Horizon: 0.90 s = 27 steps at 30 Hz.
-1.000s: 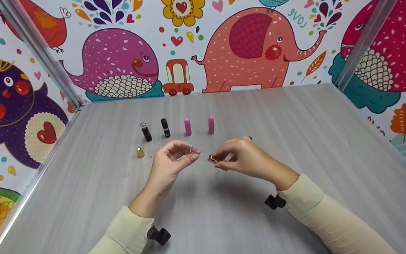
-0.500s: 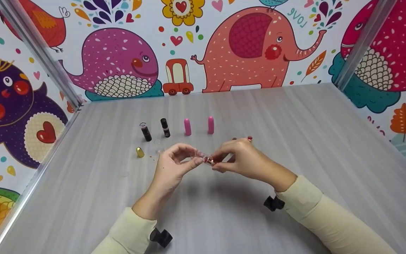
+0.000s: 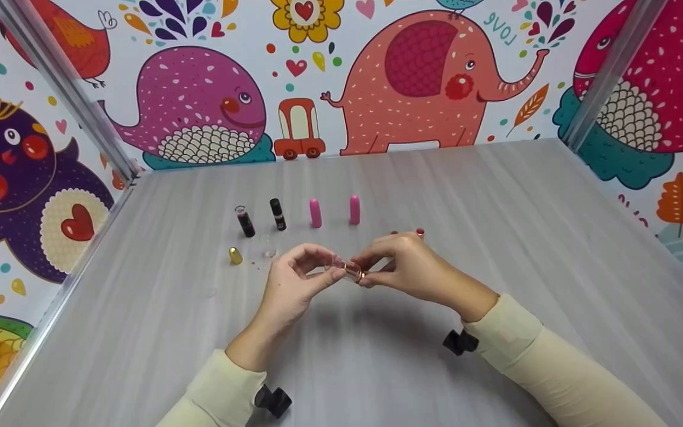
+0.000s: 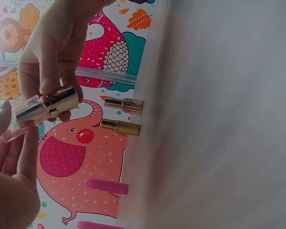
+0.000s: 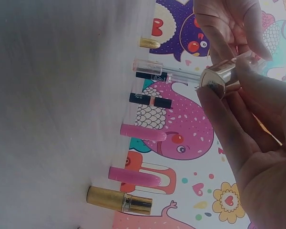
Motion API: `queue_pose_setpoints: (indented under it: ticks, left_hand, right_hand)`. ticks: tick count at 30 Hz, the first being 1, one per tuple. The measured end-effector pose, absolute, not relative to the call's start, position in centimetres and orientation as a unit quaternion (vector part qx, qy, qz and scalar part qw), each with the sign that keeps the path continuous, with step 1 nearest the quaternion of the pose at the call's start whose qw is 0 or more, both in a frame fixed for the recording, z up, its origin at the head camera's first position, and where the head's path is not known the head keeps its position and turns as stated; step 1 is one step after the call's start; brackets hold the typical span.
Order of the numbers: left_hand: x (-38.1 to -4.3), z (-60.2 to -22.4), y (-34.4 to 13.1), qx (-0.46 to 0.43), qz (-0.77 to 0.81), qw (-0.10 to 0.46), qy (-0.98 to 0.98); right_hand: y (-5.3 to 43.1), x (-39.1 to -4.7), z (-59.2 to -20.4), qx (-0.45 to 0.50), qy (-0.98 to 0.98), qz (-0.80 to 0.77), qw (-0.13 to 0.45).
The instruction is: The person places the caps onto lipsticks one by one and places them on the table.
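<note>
Both cream sleeves [image 3: 555, 362] carry small black fittings [image 3: 274, 401].

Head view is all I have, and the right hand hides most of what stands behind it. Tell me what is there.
Observer: The left wrist view shows two lipstick tubes upright side by side: a rose-gold tube and a gold tube.

Operator: Describe the gold one's finish.

Observer: From the right wrist, its lower body is matte gold, its upper part shinier.

Operator: Now the held lipstick tube. The right hand covers its near end from here; report that end.

Observer: The right wrist view shows a dark patch inside a shiny rim there, too blurred to read.
</note>
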<state>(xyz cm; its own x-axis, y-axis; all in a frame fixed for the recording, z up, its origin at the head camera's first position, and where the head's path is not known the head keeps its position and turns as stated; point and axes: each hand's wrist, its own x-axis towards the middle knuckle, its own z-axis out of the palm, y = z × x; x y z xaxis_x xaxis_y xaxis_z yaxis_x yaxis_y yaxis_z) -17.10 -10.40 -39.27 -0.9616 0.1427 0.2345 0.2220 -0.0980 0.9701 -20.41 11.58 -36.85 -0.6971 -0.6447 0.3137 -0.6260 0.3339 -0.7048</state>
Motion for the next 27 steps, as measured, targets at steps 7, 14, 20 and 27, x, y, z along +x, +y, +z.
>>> queue_pose_setpoints:
  ticks: [7,14,20,27]
  left_hand:
    - [-17.04,-39.28,-10.26,-0.149,-0.722,0.032,-0.675]
    - [-17.00,-39.48,-10.16,-0.149,-0.712,0.035,-0.686]
    - [-16.87,-39.41,-10.02,-0.142,-0.707,0.040,-0.692]
    - [-16.63,-39.40,-9.78,-0.146,-0.708,0.049,-0.690]
  right_hand:
    - [11.53,-20.34,-36.81,-0.394,0.808,-0.437,0.016]
    - [11.46,-20.06,-36.69,-0.406,0.804,-0.434,0.009]
    - [11.27,-19.83,-36.62,-0.404,0.807,-0.431,-0.004]
    - [11.10,-19.66,-36.69,-0.398,0.813,-0.425,-0.022]
